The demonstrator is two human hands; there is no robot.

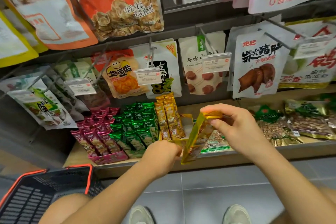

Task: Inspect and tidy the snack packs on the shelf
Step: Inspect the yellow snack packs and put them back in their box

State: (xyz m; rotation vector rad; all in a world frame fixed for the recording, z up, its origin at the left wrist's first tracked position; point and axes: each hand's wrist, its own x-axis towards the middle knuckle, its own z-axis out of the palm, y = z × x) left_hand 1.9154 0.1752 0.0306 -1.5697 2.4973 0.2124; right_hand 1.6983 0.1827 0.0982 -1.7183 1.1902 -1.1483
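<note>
Maroon packs (98,138) and green packs (136,123) are shown ranked upright on the shelf (76,154); beside them a yellow pack (198,136), held in front of its part-filled box (188,120), is pinched low by the left hand (161,152) and high by the right hand (231,123). Inspection is judged midway, reshelving outstanding.
</note>
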